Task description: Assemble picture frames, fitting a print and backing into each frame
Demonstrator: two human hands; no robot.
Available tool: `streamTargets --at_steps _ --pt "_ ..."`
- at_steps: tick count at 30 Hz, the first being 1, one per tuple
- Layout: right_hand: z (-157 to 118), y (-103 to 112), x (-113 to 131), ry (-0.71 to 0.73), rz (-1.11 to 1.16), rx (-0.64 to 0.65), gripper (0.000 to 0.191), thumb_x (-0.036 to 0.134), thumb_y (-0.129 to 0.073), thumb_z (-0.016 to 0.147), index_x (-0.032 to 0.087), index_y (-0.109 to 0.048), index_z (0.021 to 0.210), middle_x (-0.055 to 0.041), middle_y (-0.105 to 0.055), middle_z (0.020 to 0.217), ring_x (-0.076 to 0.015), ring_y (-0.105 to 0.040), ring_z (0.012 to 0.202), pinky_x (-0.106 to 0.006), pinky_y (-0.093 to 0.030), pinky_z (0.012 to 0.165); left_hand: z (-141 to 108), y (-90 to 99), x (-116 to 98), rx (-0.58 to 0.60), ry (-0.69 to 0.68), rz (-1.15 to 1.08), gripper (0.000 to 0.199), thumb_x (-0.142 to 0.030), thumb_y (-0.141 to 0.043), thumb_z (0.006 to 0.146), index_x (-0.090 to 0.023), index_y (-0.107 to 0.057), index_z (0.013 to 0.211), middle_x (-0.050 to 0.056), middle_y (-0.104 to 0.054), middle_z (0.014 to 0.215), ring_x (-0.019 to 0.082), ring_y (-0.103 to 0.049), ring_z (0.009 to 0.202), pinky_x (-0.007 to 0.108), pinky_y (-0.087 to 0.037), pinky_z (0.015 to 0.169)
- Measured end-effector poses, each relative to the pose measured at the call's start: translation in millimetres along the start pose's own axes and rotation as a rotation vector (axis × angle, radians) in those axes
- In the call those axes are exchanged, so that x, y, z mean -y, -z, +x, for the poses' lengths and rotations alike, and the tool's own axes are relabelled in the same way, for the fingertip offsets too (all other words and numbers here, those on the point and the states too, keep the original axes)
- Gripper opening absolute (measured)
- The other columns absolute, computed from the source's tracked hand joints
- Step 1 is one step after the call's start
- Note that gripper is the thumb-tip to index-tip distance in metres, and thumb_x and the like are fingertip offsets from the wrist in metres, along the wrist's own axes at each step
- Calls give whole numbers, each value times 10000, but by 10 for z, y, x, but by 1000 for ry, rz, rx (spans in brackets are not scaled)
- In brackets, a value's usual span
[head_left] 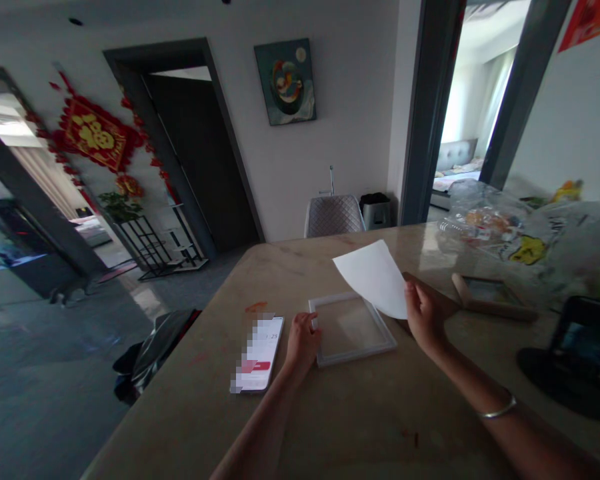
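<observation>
A white sheet of paper [373, 277] is raised over the table, its right edge pinched in my right hand [425, 317]. Below it a shallow frame or case with a pale clear rim [353, 354] lies flat. My left hand [303, 337] rests at the left edge of that frame, its fingers curled against the rim. Just left of my left hand lies a phone [265, 347] with its screen lit. A brown piece, perhaps cardboard, shows partly behind my right hand.
On the marble table [220, 433], a small brown-edged frame [490, 293], a dark device on a round stand [585, 347] and plastic bags [525, 227] sit at the right. A chair [335, 215] stands beyond the far edge.
</observation>
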State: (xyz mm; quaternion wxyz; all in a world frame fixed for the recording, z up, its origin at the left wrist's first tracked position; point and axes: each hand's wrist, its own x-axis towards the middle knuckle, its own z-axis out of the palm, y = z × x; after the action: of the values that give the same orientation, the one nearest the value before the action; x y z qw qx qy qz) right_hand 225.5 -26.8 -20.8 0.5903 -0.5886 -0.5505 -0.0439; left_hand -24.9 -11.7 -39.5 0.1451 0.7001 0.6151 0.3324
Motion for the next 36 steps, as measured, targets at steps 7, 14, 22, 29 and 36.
streamTargets --at_steps 7,14,22,29,36 --pt "-196 -227 -104 -368 193 274 435 514 -290 779 175 -515 625 -45 -563 584 -160 -502 539 -255 -372 512 -8 8 0 16 11 -22 351 -95 -509 689 -117 -589 1030 81 -537 999 100 -509 700 240 -434 727" --pt "-212 -294 -109 -299 -104 535 352 351 -314 800 178 -592 671 -91 -642 682 -182 -577 642 -242 -384 578 -9 40 -46 24 16 -3 333 -107 -537 689 -130 -591 1017 70 -548 991 104 -521 711 252 -430 757" --pt "-210 -275 -141 -216 -147 723 323 269 -345 814 132 -635 842 -117 -670 852 -195 -612 787 -252 -411 675 -8 33 -39 17 0 -32 343 -95 -516 691 -96 -588 1026 82 -552 977 102 -527 680 245 -437 731" --pt "-185 -275 -172 -234 -96 739 353 257 -406 791 98 -574 1057 -131 -656 955 -197 -610 860 -284 -431 767 -7 21 -10 16 -12 -10 338 -98 -509 696 -101 -590 1024 88 -555 975 124 -536 746 268 -433 772" --pt "-161 -265 -221 -241 76 765 310 280 -411 791 143 -626 968 -110 -645 1019 -198 -589 949 -303 -419 831 -6 3 -4 13 8 -14 324 -100 -500 709 -102 -589 1020 96 -542 1011 127 -531 765 278 -424 796"
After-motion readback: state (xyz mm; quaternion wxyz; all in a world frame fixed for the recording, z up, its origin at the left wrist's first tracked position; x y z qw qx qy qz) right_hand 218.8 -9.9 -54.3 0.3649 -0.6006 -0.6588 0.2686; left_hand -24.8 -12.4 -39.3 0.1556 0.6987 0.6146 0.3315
